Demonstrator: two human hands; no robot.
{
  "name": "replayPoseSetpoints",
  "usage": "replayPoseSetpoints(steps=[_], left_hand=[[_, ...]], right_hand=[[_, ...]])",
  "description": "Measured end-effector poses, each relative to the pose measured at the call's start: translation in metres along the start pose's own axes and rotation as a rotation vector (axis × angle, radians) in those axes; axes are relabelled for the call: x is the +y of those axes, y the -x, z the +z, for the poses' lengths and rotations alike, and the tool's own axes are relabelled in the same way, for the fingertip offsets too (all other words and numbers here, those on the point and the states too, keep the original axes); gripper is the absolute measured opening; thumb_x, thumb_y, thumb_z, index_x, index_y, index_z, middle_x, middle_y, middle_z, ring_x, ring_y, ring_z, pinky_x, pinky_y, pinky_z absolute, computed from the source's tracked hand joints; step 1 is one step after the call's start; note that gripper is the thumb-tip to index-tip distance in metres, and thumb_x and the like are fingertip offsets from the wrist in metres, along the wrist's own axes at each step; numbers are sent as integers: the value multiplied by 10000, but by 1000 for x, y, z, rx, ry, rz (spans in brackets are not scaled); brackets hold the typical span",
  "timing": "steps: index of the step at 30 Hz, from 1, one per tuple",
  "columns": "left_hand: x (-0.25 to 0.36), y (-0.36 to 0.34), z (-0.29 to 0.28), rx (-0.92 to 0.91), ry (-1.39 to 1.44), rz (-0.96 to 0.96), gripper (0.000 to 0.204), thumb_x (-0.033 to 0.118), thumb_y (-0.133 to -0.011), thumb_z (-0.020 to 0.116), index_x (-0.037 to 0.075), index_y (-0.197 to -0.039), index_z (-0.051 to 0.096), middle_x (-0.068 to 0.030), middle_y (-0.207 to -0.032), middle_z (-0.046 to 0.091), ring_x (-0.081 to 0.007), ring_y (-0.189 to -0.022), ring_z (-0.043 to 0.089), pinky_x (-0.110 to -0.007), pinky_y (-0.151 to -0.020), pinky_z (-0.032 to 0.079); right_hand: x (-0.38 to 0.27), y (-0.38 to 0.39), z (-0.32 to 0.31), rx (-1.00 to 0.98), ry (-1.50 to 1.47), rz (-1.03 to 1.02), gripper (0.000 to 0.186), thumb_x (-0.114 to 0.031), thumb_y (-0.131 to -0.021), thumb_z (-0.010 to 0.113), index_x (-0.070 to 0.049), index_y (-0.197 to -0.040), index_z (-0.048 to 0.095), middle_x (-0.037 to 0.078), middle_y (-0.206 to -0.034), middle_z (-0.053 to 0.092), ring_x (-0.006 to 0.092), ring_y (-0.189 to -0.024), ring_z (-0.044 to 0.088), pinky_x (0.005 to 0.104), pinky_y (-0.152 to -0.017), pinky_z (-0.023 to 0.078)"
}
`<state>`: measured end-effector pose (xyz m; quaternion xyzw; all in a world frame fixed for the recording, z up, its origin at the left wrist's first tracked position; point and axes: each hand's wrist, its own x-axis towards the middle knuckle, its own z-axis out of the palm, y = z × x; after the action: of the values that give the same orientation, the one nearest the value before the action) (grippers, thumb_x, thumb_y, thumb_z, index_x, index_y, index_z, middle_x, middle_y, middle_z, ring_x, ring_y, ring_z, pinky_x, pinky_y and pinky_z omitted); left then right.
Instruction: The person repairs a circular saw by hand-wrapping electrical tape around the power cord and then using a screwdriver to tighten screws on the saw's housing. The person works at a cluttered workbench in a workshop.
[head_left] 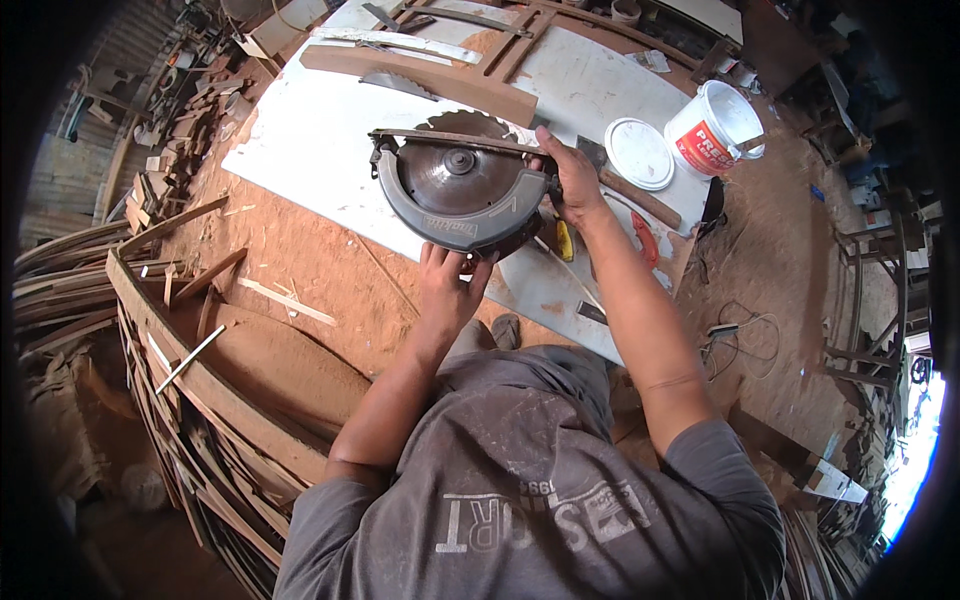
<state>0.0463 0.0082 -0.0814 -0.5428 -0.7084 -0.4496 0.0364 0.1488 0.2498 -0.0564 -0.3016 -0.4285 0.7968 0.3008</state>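
Note:
Between my two hands I hold a circular saw (455, 180) above the white table, its toothed round blade and base plate edge turned up toward me. My left hand (450, 285) grips it from below, fingers closed at the near edge of the grey guard. On the right side, my right hand (570, 175) is closed round the end of the saw by the base plate. The saw's motor and handle are mostly hidden beneath the guard. Behind it on the table, a loose saw blade (397, 86) lies against a long brown board (425, 80).
A white bucket (715, 130) and its round lid (640, 153) stand to the right, near a hammer (640, 196) and a yellow-handled tool (565, 240). Wooden frame pieces (520, 45) lie at the back. Long wood strips (200, 420) and sawdust are at the left.

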Motion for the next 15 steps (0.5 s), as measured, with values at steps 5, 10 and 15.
replayPoseSetpoints(steps=[5, 10, 15], left_hand=[[-5, 4, 3, -2, 20, 9, 314, -11, -869, 841, 26, -1163, 737, -130, -1064, 693, -300, -989, 644, -376, -710, 590], [8, 1, 1, 18, 173, -140, 338, 27, -820, 861, 19, -1128, 721, -147, -1083, 676, -345, -988, 645, -452, -835, 558], [-11, 14, 11, 14, 255, -244, 431, 38, -811, 867, 16, -1210, 708, -171, -1228, 656, -347, -1132, 644, -436, -961, 538]], right_hand=[[15, 7, -10, 241, 295, -378, 362, -426, -1074, 716, -74, -1008, 765, 27, -943, 737, 104, -881, 674, 282, -820, 545], [64, 90, -38, 504, 522, -360, 303, -303, -1099, 672, -19, -1166, 751, 72, -1064, 769, 187, -958, 691, 359, -893, 546], [125, 111, -59, 242, 1078, -378, 331, -205, -953, 783, -45, -1241, 748, 229, -1207, 758, 393, -1021, 744, 478, -906, 590]])
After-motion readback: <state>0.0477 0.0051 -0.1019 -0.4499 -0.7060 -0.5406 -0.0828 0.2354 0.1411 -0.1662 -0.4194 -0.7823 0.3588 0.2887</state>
